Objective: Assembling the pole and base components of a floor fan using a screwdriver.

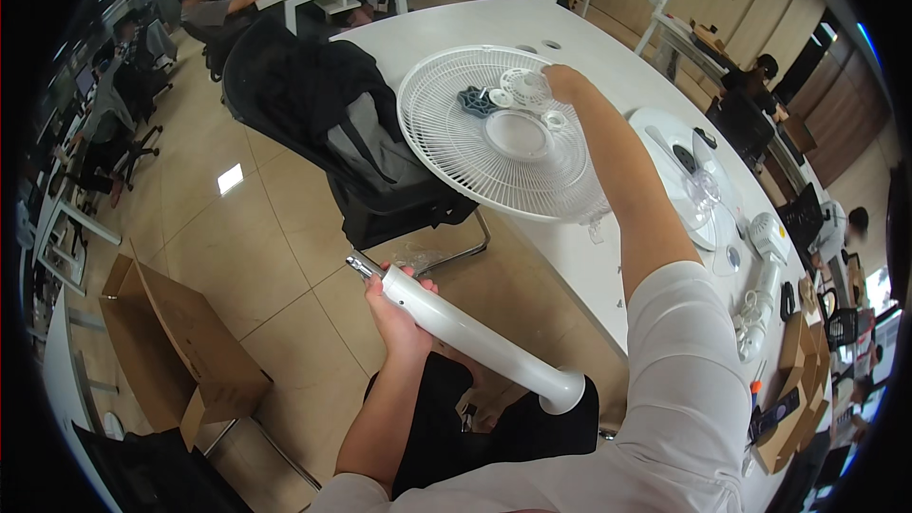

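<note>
Presently: tube (480,334), clasped in left hand (396,321), off the left edge of the desk (451,27); grille (518,169), overhanging that edge, knob (476,102) on it; right hand (567,85) at the grille, finger grip untellable; motor (768,234), near the right edge; joining these three seemingly outstanding

White short-sleeved shirt (679,370), black bottoms (543,434)

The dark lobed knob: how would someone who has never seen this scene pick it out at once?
On the long white table, find the round fan grille with the right hand at its far side. Within its rim, the lobed knob lies at the left end of some small white parts; it alone among them is dark.
</note>
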Tool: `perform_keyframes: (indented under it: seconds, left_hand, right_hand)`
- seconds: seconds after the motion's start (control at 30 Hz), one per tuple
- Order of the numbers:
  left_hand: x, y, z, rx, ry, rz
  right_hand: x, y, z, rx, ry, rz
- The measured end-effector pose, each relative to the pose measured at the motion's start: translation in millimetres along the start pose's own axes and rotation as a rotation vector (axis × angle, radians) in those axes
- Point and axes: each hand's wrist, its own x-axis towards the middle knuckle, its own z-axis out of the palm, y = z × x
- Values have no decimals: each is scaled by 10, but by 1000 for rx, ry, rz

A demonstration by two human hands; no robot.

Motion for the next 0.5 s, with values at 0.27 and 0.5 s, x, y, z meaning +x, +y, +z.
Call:
perform_keyframes:
  seconds: [0.27, 0.5]
  left_hand:
    - [7, 57, 111, -83, -34, 16]
    - [-135, 112, 217, 8, -74, 61]
  right_hand:
    - [-62, -50, -68, 11, 96, 87]
    - [-56, -38, -50, 100, 158, 134]
